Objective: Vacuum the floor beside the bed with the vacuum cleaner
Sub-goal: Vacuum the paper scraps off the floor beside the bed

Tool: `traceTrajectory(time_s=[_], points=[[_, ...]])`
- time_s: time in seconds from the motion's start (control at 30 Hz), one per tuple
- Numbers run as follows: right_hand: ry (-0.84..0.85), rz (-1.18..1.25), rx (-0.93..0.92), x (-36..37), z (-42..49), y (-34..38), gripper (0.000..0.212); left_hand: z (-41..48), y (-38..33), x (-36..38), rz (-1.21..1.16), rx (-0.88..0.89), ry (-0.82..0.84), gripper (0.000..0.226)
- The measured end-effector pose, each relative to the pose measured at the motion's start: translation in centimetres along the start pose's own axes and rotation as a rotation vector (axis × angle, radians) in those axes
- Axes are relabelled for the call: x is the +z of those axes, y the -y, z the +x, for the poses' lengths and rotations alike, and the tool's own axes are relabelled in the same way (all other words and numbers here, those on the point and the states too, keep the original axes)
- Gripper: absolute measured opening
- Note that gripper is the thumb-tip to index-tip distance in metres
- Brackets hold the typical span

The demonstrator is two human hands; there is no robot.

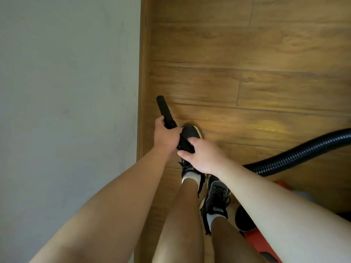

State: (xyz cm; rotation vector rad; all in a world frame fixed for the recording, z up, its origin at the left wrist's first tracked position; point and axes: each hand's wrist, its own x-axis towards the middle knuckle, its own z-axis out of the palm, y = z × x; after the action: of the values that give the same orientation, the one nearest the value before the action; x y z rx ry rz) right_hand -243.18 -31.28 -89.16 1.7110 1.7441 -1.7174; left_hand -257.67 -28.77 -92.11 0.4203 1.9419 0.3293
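Note:
Both of my hands hold the black ribbed vacuum hose (296, 154). My left hand (166, 136) grips it just behind the smooth black nozzle (163, 107), which points forward and left toward the wooden edge strip. My right hand (202, 157) is closed on the hose a little further back. From there the hose loops right and out of frame. The red and black vacuum cleaner body (254, 238) sits on the floor at the lower right, partly hidden by my right arm. The wooden plank floor (247, 73) fills the right of the view.
A pale grey flat surface (66, 92) fills the left half, bordered by a vertical wooden strip (142, 73); whether it is the bed or a wall I cannot tell. My two feet in dark sneakers (216, 202) stand below the hands.

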Motion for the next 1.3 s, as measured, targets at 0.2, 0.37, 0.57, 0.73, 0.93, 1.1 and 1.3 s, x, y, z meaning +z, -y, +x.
traceTrajectory(time_s=[0.2, 0.37, 0.57, 0.73, 0.93, 1.1, 1.3], points=[[0.060, -0.021, 0.008, 2.5, -3.5, -1.0, 0.040, -3.0, 3.7, 0.1, 0.010, -0.025, -0.031, 0.070], [0.073, 0.037, 0.017, 6.9, -5.8, -2.2, 0.033, -4.7, 8.0, -0.6, 0.042, -0.041, -0.061, 0.067], [0.056, 0.074, 0.022, 12.4, -7.5, -3.0, 0.031, -5.4, 13.4, -2.1, 0.049, -0.020, -0.014, 0.069], [0.065, 0.083, 0.021, 15.8, -9.1, -3.4, 0.034, -6.3, 16.9, -3.3, 0.062, 0.020, 0.004, 0.067], [0.031, 0.045, 0.000, 18.6, -11.1, -3.7, 0.032, -7.8, 19.6, -4.6, 0.049, 0.032, 0.018, 0.070], [0.009, -0.017, -0.016, 19.3, -12.2, -4.2, 0.032, -8.9, 20.6, -4.5, 0.012, 0.052, 0.008, 0.069], [0.000, -0.008, -0.042, 20.1, -13.8, -5.8, 0.034, -10.3, 22.1, -3.4, -0.019, 0.044, -0.015, 0.070]])
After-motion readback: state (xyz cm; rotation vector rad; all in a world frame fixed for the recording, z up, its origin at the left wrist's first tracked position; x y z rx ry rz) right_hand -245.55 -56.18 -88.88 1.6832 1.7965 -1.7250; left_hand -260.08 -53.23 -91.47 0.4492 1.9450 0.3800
